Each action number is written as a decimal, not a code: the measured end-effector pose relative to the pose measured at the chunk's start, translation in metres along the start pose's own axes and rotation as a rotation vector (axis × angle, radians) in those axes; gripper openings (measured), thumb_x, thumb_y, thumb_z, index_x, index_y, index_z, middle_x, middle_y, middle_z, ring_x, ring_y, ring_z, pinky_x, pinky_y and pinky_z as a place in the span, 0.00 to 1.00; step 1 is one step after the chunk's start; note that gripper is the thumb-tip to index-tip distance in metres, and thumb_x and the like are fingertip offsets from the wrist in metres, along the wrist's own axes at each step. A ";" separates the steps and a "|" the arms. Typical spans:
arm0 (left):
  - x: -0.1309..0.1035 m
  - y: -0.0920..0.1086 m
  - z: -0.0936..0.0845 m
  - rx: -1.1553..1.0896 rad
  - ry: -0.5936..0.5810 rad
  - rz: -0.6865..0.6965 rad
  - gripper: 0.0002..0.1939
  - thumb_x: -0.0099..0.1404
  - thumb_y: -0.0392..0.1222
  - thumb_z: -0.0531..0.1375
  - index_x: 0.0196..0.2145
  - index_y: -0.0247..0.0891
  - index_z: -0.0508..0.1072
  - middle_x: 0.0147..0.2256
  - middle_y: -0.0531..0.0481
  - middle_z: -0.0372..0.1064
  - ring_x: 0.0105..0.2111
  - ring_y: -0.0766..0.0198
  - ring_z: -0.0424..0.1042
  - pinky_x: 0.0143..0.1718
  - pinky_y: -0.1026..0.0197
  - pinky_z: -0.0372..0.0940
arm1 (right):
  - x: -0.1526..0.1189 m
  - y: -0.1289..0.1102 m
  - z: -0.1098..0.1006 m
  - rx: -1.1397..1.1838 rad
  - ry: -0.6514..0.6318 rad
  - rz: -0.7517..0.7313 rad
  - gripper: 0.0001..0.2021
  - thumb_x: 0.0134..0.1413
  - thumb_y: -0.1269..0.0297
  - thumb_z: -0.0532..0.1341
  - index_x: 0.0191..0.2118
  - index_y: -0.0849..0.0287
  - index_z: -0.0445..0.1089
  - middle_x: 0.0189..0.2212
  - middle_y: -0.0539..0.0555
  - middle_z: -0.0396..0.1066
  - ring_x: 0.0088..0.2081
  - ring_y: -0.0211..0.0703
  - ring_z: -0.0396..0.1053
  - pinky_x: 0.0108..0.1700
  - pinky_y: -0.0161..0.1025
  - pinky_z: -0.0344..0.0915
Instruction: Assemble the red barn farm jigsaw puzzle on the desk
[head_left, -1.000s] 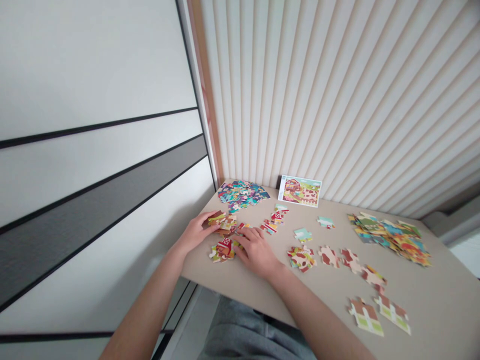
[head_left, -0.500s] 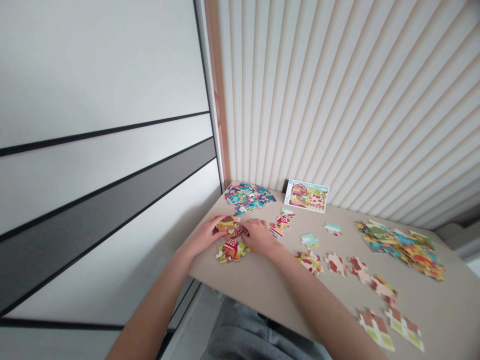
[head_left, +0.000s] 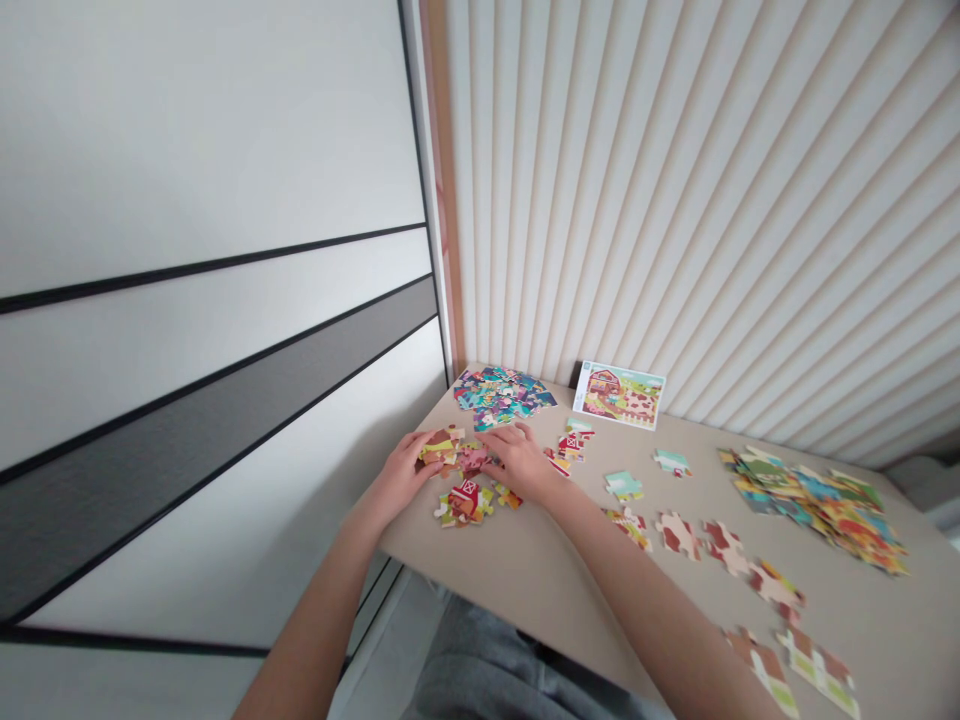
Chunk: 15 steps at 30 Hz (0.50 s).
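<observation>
On the table's left side, my left hand (head_left: pixel 399 478) grips the edge of a brown and yellow jigsaw piece (head_left: pixel 444 448), thumb in front and fingers behind. My right hand (head_left: pixel 521 462) has its thumb and fingers around a pink jigsaw piece (head_left: pixel 474 458) just to the right of it. Those two pieces lie side by side; whether they interlock I cannot tell. Nearer the front edge sits a jigsaw piece with a red barn (head_left: pixel 465 500). A small orange and green piece (head_left: pixel 508 496) lies under the right wrist's near side.
A picture card of a farm (head_left: pixel 619 394) leans at the back. Behind my hands is a pile of blue and purple pieces (head_left: pixel 504 394); another colourful pile (head_left: pixel 817 505) lies at right. Cow-patterned pieces (head_left: pixel 724 546) and sky pieces (head_left: pixel 624 485) are spread between. A white panelled wall (head_left: pixel 300 420) borders the left.
My hands have moved slightly apart, uncovering the pink piece between them. My left hand has shifted a little left with the brown and yellow piece. The view has turned slightly.
</observation>
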<state>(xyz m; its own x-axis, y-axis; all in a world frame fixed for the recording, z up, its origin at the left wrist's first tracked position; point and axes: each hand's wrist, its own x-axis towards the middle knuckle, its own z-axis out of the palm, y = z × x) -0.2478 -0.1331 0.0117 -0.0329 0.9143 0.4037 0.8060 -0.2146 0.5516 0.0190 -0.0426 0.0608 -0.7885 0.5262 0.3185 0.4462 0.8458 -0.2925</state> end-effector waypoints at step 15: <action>0.005 0.020 -0.003 0.022 -0.116 0.137 0.26 0.73 0.50 0.56 0.65 0.43 0.64 0.62 0.41 0.65 0.61 0.52 0.66 0.64 0.45 0.61 | -0.002 -0.023 0.006 1.131 0.463 0.533 0.31 0.49 0.49 0.71 0.57 0.58 0.70 0.50 0.57 0.73 0.36 0.44 0.76 0.34 0.39 0.73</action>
<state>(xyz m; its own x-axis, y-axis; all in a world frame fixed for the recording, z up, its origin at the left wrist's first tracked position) -0.2335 -0.1339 0.0267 0.1456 0.9106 0.3867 0.8108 -0.3338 0.4807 0.0078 -0.0632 0.0618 -0.3124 0.9394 0.1414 -0.1190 0.1090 -0.9869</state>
